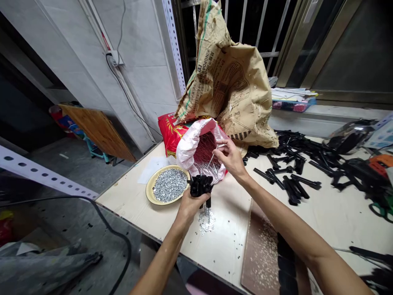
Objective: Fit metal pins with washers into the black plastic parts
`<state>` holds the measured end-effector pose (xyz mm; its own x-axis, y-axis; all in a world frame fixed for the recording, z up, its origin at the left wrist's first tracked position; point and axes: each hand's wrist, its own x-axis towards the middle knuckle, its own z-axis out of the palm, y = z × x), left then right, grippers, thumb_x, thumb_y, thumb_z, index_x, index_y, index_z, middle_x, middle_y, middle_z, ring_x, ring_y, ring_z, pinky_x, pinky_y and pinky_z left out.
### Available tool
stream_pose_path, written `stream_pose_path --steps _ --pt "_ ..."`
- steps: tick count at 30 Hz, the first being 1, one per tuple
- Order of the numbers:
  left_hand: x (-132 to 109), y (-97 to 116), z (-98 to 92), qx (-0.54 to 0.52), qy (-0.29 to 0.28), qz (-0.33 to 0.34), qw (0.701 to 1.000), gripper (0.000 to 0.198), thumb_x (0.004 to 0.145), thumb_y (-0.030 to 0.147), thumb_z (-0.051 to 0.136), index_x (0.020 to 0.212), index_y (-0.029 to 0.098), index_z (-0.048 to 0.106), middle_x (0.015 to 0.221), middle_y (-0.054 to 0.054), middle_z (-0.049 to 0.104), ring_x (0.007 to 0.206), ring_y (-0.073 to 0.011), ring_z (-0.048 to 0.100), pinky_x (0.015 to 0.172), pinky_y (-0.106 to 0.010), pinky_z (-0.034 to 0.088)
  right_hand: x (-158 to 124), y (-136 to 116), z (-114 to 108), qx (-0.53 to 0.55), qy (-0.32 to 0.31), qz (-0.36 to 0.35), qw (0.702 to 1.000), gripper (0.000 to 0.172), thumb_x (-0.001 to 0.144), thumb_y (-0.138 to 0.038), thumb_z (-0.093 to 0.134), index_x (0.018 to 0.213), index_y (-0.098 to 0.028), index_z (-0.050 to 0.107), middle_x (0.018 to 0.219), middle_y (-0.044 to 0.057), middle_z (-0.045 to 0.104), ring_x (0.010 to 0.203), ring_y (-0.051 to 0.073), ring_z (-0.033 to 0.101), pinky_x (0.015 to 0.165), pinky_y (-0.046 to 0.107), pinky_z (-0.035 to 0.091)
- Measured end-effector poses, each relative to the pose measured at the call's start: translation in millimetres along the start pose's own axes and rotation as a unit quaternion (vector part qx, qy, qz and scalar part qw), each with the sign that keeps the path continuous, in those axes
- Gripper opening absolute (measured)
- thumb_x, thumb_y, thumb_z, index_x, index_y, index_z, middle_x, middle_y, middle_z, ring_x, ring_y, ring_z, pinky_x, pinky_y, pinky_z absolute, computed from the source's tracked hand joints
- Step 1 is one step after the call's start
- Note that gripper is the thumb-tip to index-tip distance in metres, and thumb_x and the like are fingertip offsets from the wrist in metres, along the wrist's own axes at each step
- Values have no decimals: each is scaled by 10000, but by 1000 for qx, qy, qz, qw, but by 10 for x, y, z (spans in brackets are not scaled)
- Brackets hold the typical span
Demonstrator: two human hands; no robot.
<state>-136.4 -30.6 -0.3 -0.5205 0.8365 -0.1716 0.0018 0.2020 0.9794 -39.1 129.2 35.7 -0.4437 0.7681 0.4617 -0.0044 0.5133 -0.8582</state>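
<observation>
My left hand (188, 208) is closed around a bunch of black plastic parts (201, 185). A thin metal rod (209, 216) points down from the bunch, above small flat washers (205, 227) scattered on the table. At the mouth of a white woven bag (185, 150), my right hand (232, 160) pinches a slim silvery rod (211, 161). Many thin rods (205, 146), reddish at the far end and silvery toward me, fill the bag. Left of my left hand stands a yellow-rimmed dish (149, 196) heaped with small shiny metal pieces (170, 185).
Loose black parts (294, 190) cover the table's right side. A brown paper sack (242, 94) and a red bag (168, 133) stand behind the white bag. A brown board (256, 262) with pale bits lies below my right forearm. Green-handled scissors (380, 212) lie far right.
</observation>
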Motion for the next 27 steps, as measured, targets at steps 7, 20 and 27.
stream_pose_path --steps 7,20,27 --pt "86 -56 143 45 -11 41 998 244 534 216 737 749 129 660 663 -9 648 632 -169 575 574 -245 418 -452 -571 -100 55 -67 -82 993 177 814 -252 614 980 -203 577 821 -11 639 748 114 615 694 234 472" --pt "3 56 215 162 -17 97 982 161 576 255 660 549 155 536 506 19 502 500 -126 467 472 -221 330 -232 -260 -62 -83 -177 -100 976 133 788 -298 665 844 -183 704 882 42 668 860 160 586 813 309 423" --pt "20 3 170 220 -17 130 967 159 638 275 611 560 156 539 523 11 521 495 -126 474 484 -228 327 -86 -567 -203 16 -166 -74 983 205 943 -296 410 977 -162 561 760 2 641 703 113 572 673 240 416"
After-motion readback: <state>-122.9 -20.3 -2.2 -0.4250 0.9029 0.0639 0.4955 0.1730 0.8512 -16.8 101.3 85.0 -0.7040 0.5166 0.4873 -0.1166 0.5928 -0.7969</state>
